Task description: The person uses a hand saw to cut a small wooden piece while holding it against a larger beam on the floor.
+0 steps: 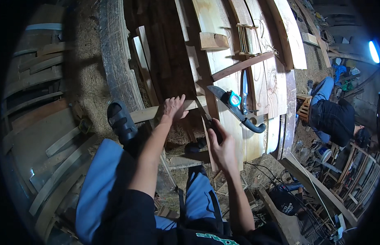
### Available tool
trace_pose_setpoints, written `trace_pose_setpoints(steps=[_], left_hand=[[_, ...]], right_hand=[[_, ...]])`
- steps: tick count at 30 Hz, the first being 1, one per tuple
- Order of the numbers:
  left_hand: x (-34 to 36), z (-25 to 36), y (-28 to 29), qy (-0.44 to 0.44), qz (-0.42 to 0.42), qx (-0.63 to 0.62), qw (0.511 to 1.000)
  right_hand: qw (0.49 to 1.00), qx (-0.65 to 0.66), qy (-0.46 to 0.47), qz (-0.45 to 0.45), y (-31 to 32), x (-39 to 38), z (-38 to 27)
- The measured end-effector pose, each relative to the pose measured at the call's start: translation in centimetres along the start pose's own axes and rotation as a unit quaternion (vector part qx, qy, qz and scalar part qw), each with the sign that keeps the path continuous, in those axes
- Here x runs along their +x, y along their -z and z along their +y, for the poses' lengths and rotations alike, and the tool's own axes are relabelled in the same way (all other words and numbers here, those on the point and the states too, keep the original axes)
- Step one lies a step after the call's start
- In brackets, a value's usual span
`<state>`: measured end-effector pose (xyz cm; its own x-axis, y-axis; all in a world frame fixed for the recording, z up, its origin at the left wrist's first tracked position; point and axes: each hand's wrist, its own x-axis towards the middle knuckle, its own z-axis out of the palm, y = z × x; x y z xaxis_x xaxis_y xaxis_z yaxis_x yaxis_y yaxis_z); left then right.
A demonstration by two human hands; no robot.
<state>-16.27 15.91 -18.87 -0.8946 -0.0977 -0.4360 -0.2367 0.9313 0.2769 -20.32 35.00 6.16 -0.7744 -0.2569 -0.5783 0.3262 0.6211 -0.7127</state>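
1. The left hand (173, 107) lies flat on a pale wooden slat (151, 112), with the fingers spread and pointing up. It presses on the slat and grips nothing.
2. The slat runs across the picture, from beside the black sandal (120, 121) toward the wide boards on the right.
3. The right hand (222, 147) is closed around a dark tool handle (209, 122). What kind of tool it is, I cannot tell, because the hand hides most of it.
4. This tool stands just right of the left hand, near the end of the slat.
5. On the wide pale boards (255, 81) lies a handsaw (235, 108) with a black handle, and a turquoise tape measure (235, 99) rests on its blade.
6. A small wooden block (213, 41) lies higher up on the same boards.
7. The person's knees in blue trousers (102, 179) are at the bottom of the view.
8. Another person in dark clothes (333, 118) bends down at the right, well apart from the hands.
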Motion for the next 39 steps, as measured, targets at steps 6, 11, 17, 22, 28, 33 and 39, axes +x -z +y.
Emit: trace_pose_setpoints(steps=[6,11,17,22,28,33,39], left_hand=[[0.9,-0.8,1.1,-0.063,0.006,0.026,0.998],[0.5,-1.1,0.4,-0.056,-0.002,0.027,0.998],[0.5,-1.0,0.5,-0.070,0.018,0.048,0.996],[0.5,-1.0,0.7,-0.073,0.012,0.051,0.996],[0.3,-1.0,1.3,-0.053,-0.010,0.042,0.998],[0.2,-0.9,0.3,-0.050,0.028,0.043,0.997],[-0.3,-0.8,-0.2,-0.049,0.131,0.033,0.990]], right_hand=[[1.000,-0.010,0.026,0.011,0.2,0.7,1.4],[1.000,-0.007,-0.004,0.006,0.8,1.9,-1.2],[1.000,-0.022,-0.019,0.010,1.3,3.5,-1.8],[0.998,-0.049,-0.032,0.017,1.3,3.8,-3.6],[0.998,-0.057,-0.017,0.006,1.6,5.2,-4.3],[0.997,-0.067,0.013,0.024,0.3,5.0,-6.9],[0.995,-0.080,0.063,0.016,0.6,7.8,-6.1]])
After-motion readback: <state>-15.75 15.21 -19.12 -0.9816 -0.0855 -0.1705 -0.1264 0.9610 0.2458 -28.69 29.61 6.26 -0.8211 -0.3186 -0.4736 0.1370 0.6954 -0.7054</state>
